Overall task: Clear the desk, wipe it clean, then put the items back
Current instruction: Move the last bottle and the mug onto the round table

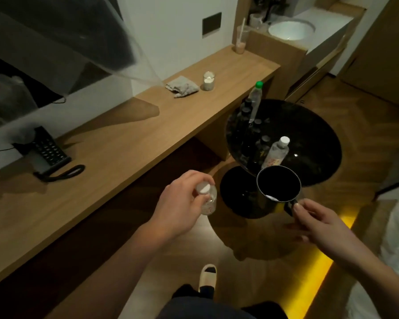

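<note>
My left hand (pixel 182 203) grips a small clear bottle with a white cap (pixel 207 200), held in the air over the floor in front of the wooden desk (pixel 115 153). My right hand (pixel 318 217) pinches the handle of a black mug (pixel 278 183), held above the near edge of a round black table (pixel 309 143). A crumpled grey cloth (pixel 182 86) and a small glass jar (pixel 209 81) lie on the desk's far part. A black telephone (pixel 47 155) sits at the desk's left.
The round black table carries several dark bottles (pixel 251 134), a clear bottle with a green cap (pixel 255 97) and one with a white cap (pixel 277 151). A plastic cup with a straw (pixel 241 40) stands at the desk's far end. A washbasin (pixel 290 29) is beyond.
</note>
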The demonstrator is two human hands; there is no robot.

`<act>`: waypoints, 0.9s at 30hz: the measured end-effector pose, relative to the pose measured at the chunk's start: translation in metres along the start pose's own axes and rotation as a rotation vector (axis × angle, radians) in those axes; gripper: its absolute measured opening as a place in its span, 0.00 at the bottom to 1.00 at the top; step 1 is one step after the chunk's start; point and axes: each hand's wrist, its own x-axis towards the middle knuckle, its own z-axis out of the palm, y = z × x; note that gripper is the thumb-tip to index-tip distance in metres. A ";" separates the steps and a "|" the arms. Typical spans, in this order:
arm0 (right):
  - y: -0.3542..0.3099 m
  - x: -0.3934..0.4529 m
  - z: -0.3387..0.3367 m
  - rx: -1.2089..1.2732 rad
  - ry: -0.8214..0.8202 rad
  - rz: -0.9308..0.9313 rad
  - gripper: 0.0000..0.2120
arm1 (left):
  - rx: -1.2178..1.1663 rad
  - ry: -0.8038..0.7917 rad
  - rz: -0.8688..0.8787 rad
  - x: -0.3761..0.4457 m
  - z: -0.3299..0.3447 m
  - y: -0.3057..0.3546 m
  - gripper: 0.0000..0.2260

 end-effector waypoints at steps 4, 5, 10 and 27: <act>-0.002 0.030 -0.042 0.046 0.055 0.046 0.13 | -0.023 -0.041 0.025 0.051 0.026 0.032 0.13; -0.001 0.040 -0.053 0.059 0.062 0.056 0.12 | -0.013 -0.051 0.031 0.064 0.033 0.041 0.13; 0.007 0.095 -0.110 0.044 0.001 0.034 0.14 | 0.022 -0.068 0.033 0.106 0.079 0.077 0.13; 0.014 0.304 -0.319 -0.222 -0.343 -0.042 0.16 | 0.026 0.226 -0.321 0.199 0.240 0.209 0.12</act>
